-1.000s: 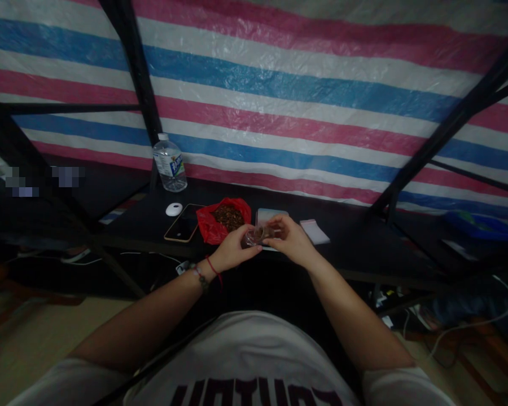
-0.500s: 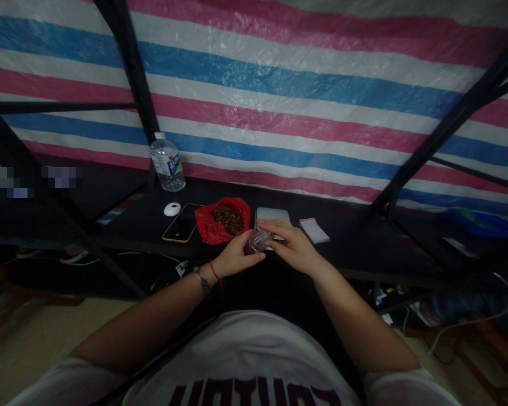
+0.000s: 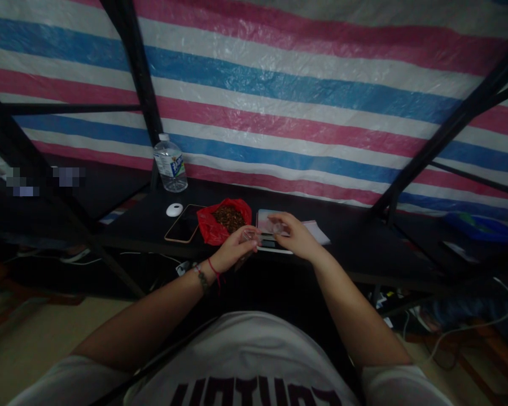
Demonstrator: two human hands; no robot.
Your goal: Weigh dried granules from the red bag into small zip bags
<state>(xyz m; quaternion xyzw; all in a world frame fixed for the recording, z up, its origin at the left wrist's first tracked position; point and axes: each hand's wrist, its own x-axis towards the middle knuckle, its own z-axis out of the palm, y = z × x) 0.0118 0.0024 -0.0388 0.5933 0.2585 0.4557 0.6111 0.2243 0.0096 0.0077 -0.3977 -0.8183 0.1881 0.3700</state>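
Left hand (image 3: 233, 248) holds clear plastic (image 3: 249, 235) just right of the red bag (image 3: 209, 226) of brown bits (image 3: 228, 217); right hand (image 3: 295, 235), farther from that bag, grips a clear piece (image 3: 276, 227), blurred, over the scale (image 3: 272, 245)

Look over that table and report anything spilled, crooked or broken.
Nothing plainly stands out. The brown bits sit inside the open red bag, the bottle stands upright, and the phone lies flat on the black table, merely at a slant. A dark shape under the left hand is too dim to identify.
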